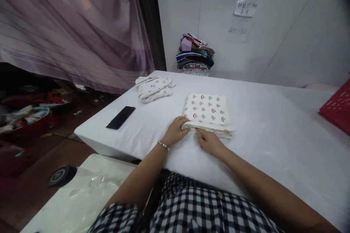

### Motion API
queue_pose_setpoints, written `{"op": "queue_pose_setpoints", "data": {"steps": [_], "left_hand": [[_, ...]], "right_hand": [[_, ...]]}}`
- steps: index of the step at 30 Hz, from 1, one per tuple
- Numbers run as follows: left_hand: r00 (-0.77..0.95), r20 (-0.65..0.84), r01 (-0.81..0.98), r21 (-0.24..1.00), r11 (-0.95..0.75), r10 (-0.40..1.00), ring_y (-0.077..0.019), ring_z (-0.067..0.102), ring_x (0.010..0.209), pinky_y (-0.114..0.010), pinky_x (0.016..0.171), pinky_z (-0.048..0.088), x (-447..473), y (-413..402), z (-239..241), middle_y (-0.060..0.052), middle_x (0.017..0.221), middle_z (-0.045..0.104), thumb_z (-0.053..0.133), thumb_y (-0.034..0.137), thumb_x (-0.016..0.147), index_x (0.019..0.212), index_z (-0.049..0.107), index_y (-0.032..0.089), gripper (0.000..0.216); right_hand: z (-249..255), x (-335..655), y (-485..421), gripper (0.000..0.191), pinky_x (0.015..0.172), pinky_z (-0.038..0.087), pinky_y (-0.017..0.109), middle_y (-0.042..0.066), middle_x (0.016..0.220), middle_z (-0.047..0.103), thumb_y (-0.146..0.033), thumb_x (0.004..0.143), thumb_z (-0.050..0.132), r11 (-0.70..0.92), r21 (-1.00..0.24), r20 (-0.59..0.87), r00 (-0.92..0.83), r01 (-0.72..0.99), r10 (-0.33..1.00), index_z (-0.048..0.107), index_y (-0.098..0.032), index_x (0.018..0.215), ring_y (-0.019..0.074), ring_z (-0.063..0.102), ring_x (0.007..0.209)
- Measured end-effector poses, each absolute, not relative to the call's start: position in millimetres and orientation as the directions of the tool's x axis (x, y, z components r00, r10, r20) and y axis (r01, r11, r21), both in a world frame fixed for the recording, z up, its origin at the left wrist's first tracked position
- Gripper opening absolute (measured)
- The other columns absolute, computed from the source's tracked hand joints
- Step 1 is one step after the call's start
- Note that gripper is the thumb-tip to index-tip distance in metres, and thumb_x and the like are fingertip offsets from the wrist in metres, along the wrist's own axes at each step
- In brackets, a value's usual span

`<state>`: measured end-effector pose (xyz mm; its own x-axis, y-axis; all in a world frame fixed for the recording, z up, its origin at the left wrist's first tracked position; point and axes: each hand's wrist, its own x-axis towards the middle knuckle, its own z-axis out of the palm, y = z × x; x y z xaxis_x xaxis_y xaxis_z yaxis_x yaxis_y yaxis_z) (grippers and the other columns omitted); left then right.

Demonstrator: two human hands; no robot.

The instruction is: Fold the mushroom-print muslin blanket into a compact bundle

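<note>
A folded white cloth [207, 109] with grey and red mushroom prints lies in several layers on the white-covered table [273, 145] in front of me. My left hand [177, 130] is closed on its near left corner, fingers on top and thumb at the front edge. At the near edge, my right hand [212, 142] has its index finger tucked between the layers, with the other fingers curled below. The fingertip is hidden by the fabric. A second white printed cloth [155, 89] sits crumpled farther back on the left.
A black phone [120, 117] rests near the table's left edge. Behind the far edge stands a stack of folded clothes [195, 54] by the wall. A red perforated basket [337, 107] is at the right. Lower left is a pale surface [90, 189] with a black round object [62, 176].
</note>
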<state>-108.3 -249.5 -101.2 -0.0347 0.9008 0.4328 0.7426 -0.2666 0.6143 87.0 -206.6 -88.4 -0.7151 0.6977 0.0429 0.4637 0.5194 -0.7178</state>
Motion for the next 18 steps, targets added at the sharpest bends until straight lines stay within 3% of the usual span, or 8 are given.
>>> {"op": "queue_pose_setpoints", "data": {"steps": [4, 7, 9, 14, 18], "left_hand": [[-0.023, 0.427, 0.797, 0.554, -0.241, 0.904, -0.0179, 0.05, 0.109, -0.033, 0.096, 0.043, -108, -251, -103, -0.003, 0.113, 0.055, 0.058, 0.018, 0.075, 0.109, 0.056, 0.023, 0.034], [0.002, 0.415, 0.837, 0.497, -0.228, 0.91, -0.0191, 0.047, 0.114, -0.034, 0.098, 0.042, -108, -254, -101, -0.004, 0.12, 0.052, 0.057, 0.02, 0.075, 0.116, 0.052, 0.023, 0.041], [-0.001, 0.43, 0.859, 0.462, -0.219, 0.903, -0.0196, 0.047, 0.114, -0.034, 0.097, 0.043, -107, -254, -99, -0.004, 0.12, 0.052, 0.056, 0.019, 0.075, 0.116, 0.052, 0.023, 0.041], [0.093, 0.491, 0.898, 0.334, -0.285, 0.866, -0.0224, 0.049, 0.111, -0.038, 0.095, 0.043, -103, -251, -97, -0.008, 0.117, 0.054, 0.055, 0.017, 0.075, 0.115, 0.052, 0.02, 0.041], [0.092, 0.546, 0.925, 0.262, -0.274, 0.833, -0.0223, 0.051, 0.105, -0.038, 0.091, 0.042, -101, -247, -100, -0.009, 0.111, 0.058, 0.054, 0.021, 0.08, 0.109, 0.055, 0.019, 0.029]], "right_hand": [[-84, 118, -212, 0.031, 0.071, 0.049, 0.031, 0.003, 0.082, 0.069, -0.025, 0.087, 0.043, 0.649, -0.646, 0.248, -0.693, 0.402, 0.677, 0.063, -0.02, 0.111, 0.0184, 0.062, 0.075], [-81, 150, -206, 0.031, 0.081, 0.049, 0.034, 0.007, 0.101, 0.066, -0.025, 0.089, 0.042, 0.765, -0.523, 0.505, -0.586, 0.377, 0.634, 0.061, -0.022, 0.112, 0.0205, 0.06, 0.092], [-80, 170, -197, 0.033, 0.085, 0.049, 0.037, 0.008, 0.106, 0.062, -0.022, 0.088, 0.041, 0.802, -0.428, 0.587, -0.546, 0.417, 0.598, 0.057, -0.023, 0.117, 0.0217, 0.058, 0.098], [-85, 205, -172, 0.039, 0.093, 0.045, 0.044, 0.011, 0.12, 0.053, -0.021, 0.087, 0.043, 0.821, -0.256, 0.538, -0.63, 0.511, 0.56, 0.048, -0.024, 0.125, 0.025, 0.049, 0.112], [-92, 213, -160, 0.036, 0.093, 0.045, 0.042, 0.01, 0.124, 0.051, -0.022, 0.089, 0.042, 0.823, -0.235, 0.462, -0.686, 0.517, 0.562, 0.047, -0.024, 0.125, 0.0234, 0.048, 0.114]]}}
